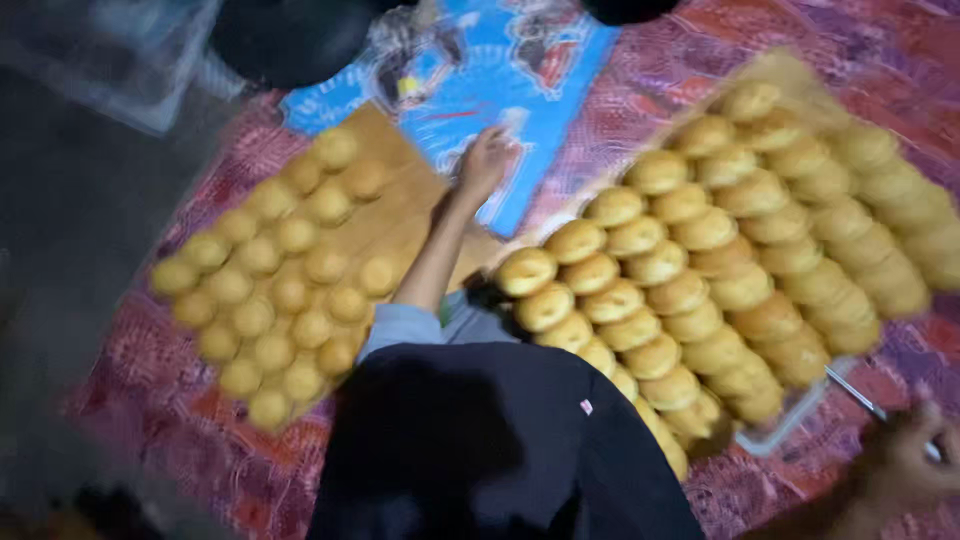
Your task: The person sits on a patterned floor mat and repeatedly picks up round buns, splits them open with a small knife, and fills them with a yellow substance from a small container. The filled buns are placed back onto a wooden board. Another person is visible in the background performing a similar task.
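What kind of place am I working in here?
Probably a home baking or bun-packing spot on the floor: a patterned red mat, two boards of golden buns and smaller dough balls, and a blue plastic sheet.

Small buns (280, 290) on board (405, 205) at left, larger buns (720, 270) at right, mat (500, 90) behind

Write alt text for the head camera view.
Seen from above, a person's left hand reaches forward onto a blue printed sheet between two batches of round golden buns: smaller ones on a brown board at left, larger ones in rows at right. The right hand holds a thin metal tool at lower right.
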